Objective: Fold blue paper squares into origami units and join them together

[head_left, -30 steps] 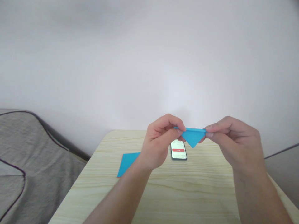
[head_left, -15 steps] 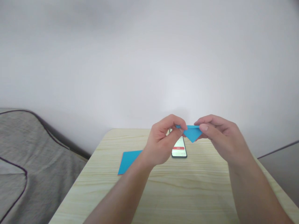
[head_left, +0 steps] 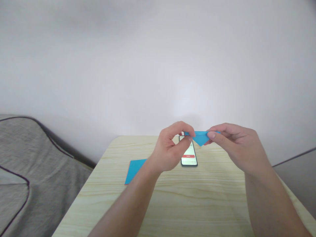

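A small piece of folded blue paper (head_left: 200, 139) is held up above the far part of the table, its pointed corner hanging down and a narrow folded band along its top. My left hand (head_left: 171, 146) pinches its left end between thumb and forefinger. On the other side my right hand (head_left: 238, 144) grips the right end, thumb in front and fingers behind. Both hands are closed on the paper, and parts of its ends are hidden by the fingers. Behind and below the left fingers lies a phone (head_left: 189, 160) with its screen lit.
On the pale wooden table (head_left: 197, 204), a flat blue paper sheet (head_left: 134, 169) with a reddish edge is partly covered by my left forearm. A white wall (head_left: 148, 65) rises behind the table. Grey fabric with dark piping (head_left: 49, 184) is at the left.
My right hand has shifted slightly to the right, and more of the paper's right end shows above its thumb. The paper's point has moved a little up and left.
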Motion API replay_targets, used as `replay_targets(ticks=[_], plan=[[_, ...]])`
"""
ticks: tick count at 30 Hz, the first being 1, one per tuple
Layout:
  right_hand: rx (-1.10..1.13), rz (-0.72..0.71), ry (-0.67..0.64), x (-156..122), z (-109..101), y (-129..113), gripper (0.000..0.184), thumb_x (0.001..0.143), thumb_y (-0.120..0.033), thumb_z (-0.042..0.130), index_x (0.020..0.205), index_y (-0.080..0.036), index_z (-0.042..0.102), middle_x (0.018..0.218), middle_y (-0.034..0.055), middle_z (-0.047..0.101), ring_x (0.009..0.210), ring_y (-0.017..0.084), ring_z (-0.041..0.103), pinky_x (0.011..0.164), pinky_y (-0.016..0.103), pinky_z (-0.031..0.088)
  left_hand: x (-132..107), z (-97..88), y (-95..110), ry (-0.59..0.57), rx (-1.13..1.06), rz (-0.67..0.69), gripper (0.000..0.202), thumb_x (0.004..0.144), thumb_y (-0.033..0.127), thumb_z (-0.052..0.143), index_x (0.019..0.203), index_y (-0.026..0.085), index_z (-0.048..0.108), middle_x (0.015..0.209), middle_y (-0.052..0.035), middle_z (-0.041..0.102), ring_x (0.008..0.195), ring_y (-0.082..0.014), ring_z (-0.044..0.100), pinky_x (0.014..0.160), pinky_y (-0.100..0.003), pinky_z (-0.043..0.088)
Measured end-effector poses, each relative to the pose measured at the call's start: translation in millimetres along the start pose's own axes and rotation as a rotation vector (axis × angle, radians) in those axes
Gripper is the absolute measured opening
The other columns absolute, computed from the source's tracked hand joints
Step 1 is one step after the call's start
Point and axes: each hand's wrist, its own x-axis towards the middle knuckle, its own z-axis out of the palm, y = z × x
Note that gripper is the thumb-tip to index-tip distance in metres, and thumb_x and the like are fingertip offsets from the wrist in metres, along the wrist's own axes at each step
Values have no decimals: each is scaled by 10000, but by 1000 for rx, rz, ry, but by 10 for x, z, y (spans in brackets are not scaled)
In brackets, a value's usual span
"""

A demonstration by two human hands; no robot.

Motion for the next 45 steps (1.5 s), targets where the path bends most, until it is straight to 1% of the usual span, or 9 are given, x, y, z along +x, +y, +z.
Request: replay_targets(ticks=[3, 7, 12, 15, 19, 24, 33, 40, 45], plan=[[-49, -8, 11, -19, 18, -29, 154, 885, -420, 786, 918, -271, 812, 808, -1, 803, 724, 143, 737, 598, 209, 559, 0, 21, 57, 22, 36, -16, 51, 927, 188, 685, 972, 206, 669, 935, -23, 659, 901, -170, 591, 863, -332, 471], [-68, -23, 11, -43, 42, -93, 132, 894, -406, 777, 905, -279, 809, 829, -10, 806, 763, 145, 742, 659, 221, 583, 18, 72, 126, 81, 97, -35, 133, 926, 281, 731, 1023, 208, 677, 952, -17, 684, 894, -152, 605, 838, -306, 470], [-96, -32, 21, -71, 32, -165, 123, 889, -389, 783, 923, -274, 811, 868, 1, 810, 772, 160, 738, 664, 250, 584, 51, 80, 157, 32, 124, -80, 144, 964, 316, 686, 924, 182, 720, 860, -16, 703, 795, -129, 592, 718, -278, 453], [-129, -49, 38, -74, 17, -158, 126, 881, -394, 792, 932, -281, 816, 887, 4, 813, 757, 162, 726, 640, 258, 562, 58, 57, 153, 17, 109, -104, 173, 967, 341, 683, 916, 179, 720, 838, -19, 707, 759, -129, 576, 677, -281, 435], [-109, -41, 28, -70, -9, -130, 154, 877, -408, 796, 977, -291, 815, 921, 5, 819, 786, 172, 742, 674, 274, 579, 51, 31, 141, 17, 82, -118, 167, 964, 348, 686, 945, 185, 715, 857, -26, 709, 789, -144, 586, 713, -293, 451], [-88, -22, 33, -71, -36, -127, 188, 885, -437, 780, 986, -281, 811, 904, 21, 818, 843, 211, 763, 695, 309, 613, 42, 13, 138, 20, 86, -109, 157, 956, 348, 697, 954, 192, 714, 860, -26, 705, 797, -151, 584, 727, -297, 452], [-59, -37, 63, -78, -28, -159, 139, 887, -390, 781, 973, -285, 811, 890, 17, 820, 820, 218, 777, 738, 345, 660, 31, 24, 129, 60, 82, -91, 173, 963, 360, 687, 941, 191, 711, 848, -29, 697, 785, -150, 573, 725, -297, 451], [-67, -44, 93, -73, -14, -170, 80, 897, -362, 772, 937, -305, 812, 858, -11, 814, 803, 201, 776, 749, 329, 657, 24, 31, 139, 65, 75, -97, 158, 955, 348, 700, 938, 191, 708, 844, -20, 687, 784, -146, 567, 720, -294, 443], [-103, -67, 111, -74, -14, -174, 115, 909, -395, 754, 924, -299, 815, 872, 1, 818, 814, 222, 774, 747, 356, 650, 25, 50, 143, 76, 48, -107, 174, 957, 361, 695, 925, 191, 701, 830, -17, 676, 773, -145, 561, 715, -296, 443]])
